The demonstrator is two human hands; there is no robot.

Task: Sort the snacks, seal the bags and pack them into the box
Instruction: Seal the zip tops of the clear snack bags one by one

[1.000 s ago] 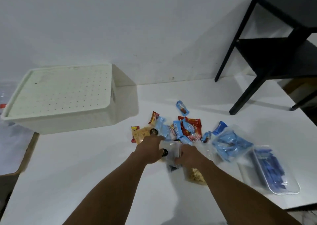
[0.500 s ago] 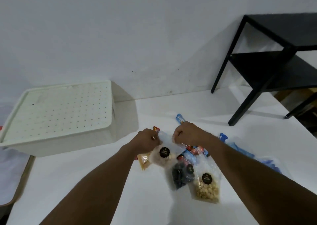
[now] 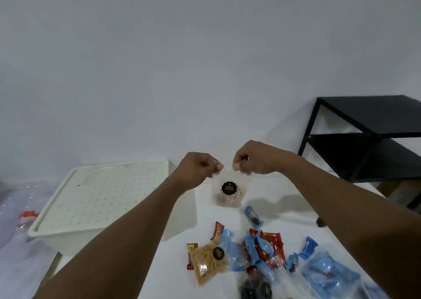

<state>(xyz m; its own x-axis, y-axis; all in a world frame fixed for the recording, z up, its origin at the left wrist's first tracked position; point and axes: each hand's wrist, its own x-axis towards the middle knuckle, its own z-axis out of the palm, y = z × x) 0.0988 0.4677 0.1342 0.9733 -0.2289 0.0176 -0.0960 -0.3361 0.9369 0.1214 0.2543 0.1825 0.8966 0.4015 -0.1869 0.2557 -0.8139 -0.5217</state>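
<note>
Flat surface [image 3: 170, 276] under everything.
Box [image 3: 68, 241] on it, far left; lid [image 3: 102, 196] on top of box.
Small bag [image 3: 229, 191] up in air, middle, right of box.
Left hand [image 3: 196, 170] at bag's top left corner, right hand [image 3: 252, 162] at top right (both pinch top edge).
Lone snack [image 3: 253, 216] on surface, below bag.
Snack pile [image 3: 262, 248] nearer than lone snack.
Stick snack bag [image 3: 209, 264] at pile's left.
Big full bag [image 3: 330, 273] at pile's right.
Shelf [image 3: 369, 137] far right, by wall, front leg on surface.
</note>
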